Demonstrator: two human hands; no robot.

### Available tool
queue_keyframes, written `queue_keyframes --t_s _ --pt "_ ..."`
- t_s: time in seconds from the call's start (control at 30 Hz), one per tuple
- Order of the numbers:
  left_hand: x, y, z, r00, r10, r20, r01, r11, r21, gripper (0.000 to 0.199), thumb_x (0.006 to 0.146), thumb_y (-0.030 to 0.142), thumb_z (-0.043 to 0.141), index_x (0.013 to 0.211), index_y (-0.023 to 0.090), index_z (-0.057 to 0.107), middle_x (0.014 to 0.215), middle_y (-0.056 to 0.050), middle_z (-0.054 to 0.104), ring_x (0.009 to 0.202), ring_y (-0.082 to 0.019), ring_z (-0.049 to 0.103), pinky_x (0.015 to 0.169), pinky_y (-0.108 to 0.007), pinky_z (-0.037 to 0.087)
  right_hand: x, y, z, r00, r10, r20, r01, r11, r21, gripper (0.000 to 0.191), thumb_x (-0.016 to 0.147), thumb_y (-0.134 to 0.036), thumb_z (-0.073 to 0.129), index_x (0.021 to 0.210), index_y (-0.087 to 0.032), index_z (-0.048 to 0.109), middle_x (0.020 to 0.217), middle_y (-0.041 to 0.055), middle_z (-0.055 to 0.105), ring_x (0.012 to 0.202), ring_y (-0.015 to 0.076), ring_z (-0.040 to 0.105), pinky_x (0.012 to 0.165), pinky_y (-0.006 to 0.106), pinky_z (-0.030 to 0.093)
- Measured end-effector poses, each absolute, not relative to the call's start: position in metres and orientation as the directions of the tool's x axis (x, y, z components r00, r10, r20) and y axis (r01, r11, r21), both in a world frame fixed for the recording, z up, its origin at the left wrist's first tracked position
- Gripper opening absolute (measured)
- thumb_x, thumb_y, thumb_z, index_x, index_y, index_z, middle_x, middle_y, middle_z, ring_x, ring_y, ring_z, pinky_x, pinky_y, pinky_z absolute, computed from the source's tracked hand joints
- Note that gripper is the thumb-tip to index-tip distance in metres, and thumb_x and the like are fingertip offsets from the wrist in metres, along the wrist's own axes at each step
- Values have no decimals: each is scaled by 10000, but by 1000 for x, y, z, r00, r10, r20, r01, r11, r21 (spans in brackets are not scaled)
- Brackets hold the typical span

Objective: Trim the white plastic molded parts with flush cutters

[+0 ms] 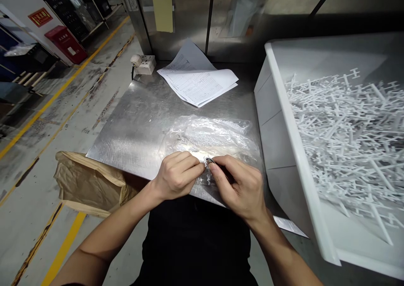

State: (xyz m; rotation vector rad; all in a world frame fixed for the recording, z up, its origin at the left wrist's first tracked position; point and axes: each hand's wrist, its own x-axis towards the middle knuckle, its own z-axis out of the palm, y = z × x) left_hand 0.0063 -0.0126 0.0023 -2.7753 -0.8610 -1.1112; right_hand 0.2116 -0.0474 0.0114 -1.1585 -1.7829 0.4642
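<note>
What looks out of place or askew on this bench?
Little stands out. The papers lie fanned and askew at the table's far edge. Both hands, left and right, pinch a small white part.

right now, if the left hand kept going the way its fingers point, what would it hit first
The left hand points right, so it would probably first meet the small white plastic piece pinched between both hands, then the right hand, which holds a small dark tool.

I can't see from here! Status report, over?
Left hand and right hand pinch one small white plastic piece. Crinkled clear plastic bag lies underneath. Nothing blocking. Over.
</note>
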Motion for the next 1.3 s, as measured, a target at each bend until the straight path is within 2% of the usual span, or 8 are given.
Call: queue_keyframes --t_s 0.5,1.07,1.3 --pt "8 -13 3 604 470 643 521 -844 127 225 1032 62 572 862 179 661 785 -11 729 694 -148 601 619 -334 413 213 -48 10 -156 833 531 526 525 -669 99 1072 -184 646 987 -212 687 806 13 730 673 160 670 659 314 500" --pt "10 -16 -8 603 425 675 563 -826 17 205 1012 57 625 855 188 631 737 11 665 658 -138 542 609 -347 361 213 -48 6 -194 806 560 610 546 -575 118 1077 -194 635 971 -212 683 775 18 715 653 164 631 663 323 463" --pt "10 -18 -6 609 418 674 566 -825 0 204 1016 68 626 854 191 631 718 14 641 659 -144 546 604 -353 361 212 -48 6 -194 799 568 603 554 -573 132 1078 -178 635 955 -205 674 766 16 713 643 160 611 656 326 456"
